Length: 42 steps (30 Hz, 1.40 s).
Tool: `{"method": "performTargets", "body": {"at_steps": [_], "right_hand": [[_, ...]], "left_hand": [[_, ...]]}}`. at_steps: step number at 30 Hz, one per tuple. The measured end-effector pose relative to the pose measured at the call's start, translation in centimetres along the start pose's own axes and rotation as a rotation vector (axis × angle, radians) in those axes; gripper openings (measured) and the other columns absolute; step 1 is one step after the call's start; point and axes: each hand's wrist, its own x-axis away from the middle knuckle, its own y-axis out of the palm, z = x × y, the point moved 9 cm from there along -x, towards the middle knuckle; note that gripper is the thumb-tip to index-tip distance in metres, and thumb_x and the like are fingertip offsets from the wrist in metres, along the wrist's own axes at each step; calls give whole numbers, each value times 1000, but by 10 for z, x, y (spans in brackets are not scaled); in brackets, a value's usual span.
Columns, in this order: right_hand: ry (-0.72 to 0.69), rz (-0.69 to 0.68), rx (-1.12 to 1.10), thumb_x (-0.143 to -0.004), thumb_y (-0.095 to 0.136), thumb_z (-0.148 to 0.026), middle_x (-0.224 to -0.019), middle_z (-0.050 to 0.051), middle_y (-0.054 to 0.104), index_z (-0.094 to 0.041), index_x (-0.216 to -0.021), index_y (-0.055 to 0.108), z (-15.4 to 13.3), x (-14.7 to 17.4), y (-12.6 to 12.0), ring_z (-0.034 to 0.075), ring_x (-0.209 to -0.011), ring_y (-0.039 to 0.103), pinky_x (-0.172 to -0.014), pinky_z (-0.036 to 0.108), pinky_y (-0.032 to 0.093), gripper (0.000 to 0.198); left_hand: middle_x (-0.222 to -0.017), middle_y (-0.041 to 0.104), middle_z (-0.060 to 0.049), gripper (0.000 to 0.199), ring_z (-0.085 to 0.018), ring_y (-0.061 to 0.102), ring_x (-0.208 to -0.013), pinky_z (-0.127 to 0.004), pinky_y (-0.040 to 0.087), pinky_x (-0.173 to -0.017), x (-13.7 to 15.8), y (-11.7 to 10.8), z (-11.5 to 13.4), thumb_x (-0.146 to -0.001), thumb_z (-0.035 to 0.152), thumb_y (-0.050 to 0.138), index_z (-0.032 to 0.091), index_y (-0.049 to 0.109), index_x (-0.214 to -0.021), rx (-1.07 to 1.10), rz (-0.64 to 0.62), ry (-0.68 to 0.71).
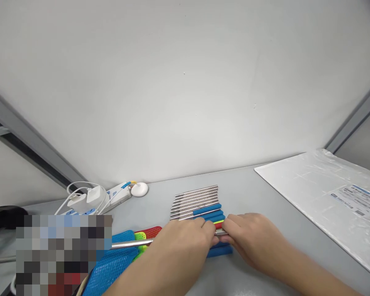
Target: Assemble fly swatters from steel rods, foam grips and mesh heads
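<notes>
My left hand (pixel 185 240) is closed around a slim metal rod (pixel 132 243), which shows on both sides of it. At the rod's right end, the fingers of my right hand (pixel 251 234) pinch it close beside my left hand. Under and around my hands lie blue handles (pixel 207 209), with a bit of red and yellow-green among them, partly hidden. Just beyond is a row of several metal rods (pixel 195 195) lying side by side. Left of my left hand are perforated fly swatter heads: blue (pixel 114 255), green (pixel 140 236) and red (pixel 151 231), overlapping.
A power strip (pixel 120 195) with white plugs (pixel 95 196) and cables lies at the left, beside a round white device (pixel 139 189). A plastic-wrapped white panel (pixel 311 185) covers the right side of the grey table (pixel 246 191). A wall (pixel 185 102) stands behind. The lower left is pixelated.
</notes>
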Motion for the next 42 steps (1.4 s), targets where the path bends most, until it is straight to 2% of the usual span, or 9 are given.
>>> {"method": "performTargets", "body": {"at_steps": [6,9,13,22,25,27,29,32,42], "right_hand": [[-71,69,15,-100,38,-26,-66,-4,55,-22,-76,44,-3,-3,-11,14,-50,39,-52,31,18,25],[-81,40,40,-101,36,-26,-67,-4,54,-22,-76,43,1,-6,-11,14,-51,36,-52,31,17,26],[-74,-15,68,-101,35,-27,-67,-4,55,-22,-76,43,4,-6,-5,14,-49,33,-52,31,16,26],[-14,20,25,-101,40,-40,-71,-3,58,-22,-82,48,19,-8,0,16,-56,48,-55,30,25,28],[-2,45,22,-101,42,-37,-70,-3,57,-22,-81,48,24,-7,-2,15,-55,48,-54,29,26,26],[-31,78,24,-102,41,-36,-68,-3,55,-21,-78,46,21,-5,-4,14,-53,47,-52,29,24,28],[-56,114,33,-102,40,-36,-66,-3,54,-21,-77,45,17,-3,-5,13,-51,46,-49,29,22,30],[-65,142,63,-103,38,-36,-65,-4,53,-22,-77,44,13,-1,-3,13,-49,46,-47,29,21,30],[-4,81,211,-94,50,-28,-57,-5,50,-24,-75,41,5,3,11,15,-38,43,-44,31,12,21]], "left_hand": [[-84,70,-4,25,-22,62,-65,-32,27,-52,9,-8,-6,-90,9,39,21,61,-90,1,-135,-116],[-82,70,-3,24,-22,62,-64,-31,24,-51,10,-9,-10,-88,8,40,22,60,-92,-9,-201,-155],[-80,69,-2,22,-22,62,-61,-29,22,-48,11,-10,-13,-93,17,37,22,58,-94,7,-249,-166],[-73,67,1,30,-20,61,-59,-29,24,-48,9,-5,-28,-100,36,32,26,55,-85,79,-61,-200],[-74,67,2,32,-21,61,-60,-29,23,-49,6,-7,-25,-101,44,32,27,53,-84,55,-11,-172],[-71,65,3,25,-20,59,-57,-30,21,-48,3,-6,-19,-100,39,36,27,52,-85,-9,12,-119],[-69,64,3,14,-20,56,-53,-31,17,-47,1,-3,-12,-95,22,42,27,52,-87,-98,30,-59],[-70,63,2,22,-21,53,-51,-32,15,-47,-1,-2,-5,-83,5,44,26,52,-86,-201,65,-5],[-73,64,1,28,-20,54,-51,-31,24,-45,-11,0,5,-72,-1,43,23,52,-83,-215,76,67]]}}
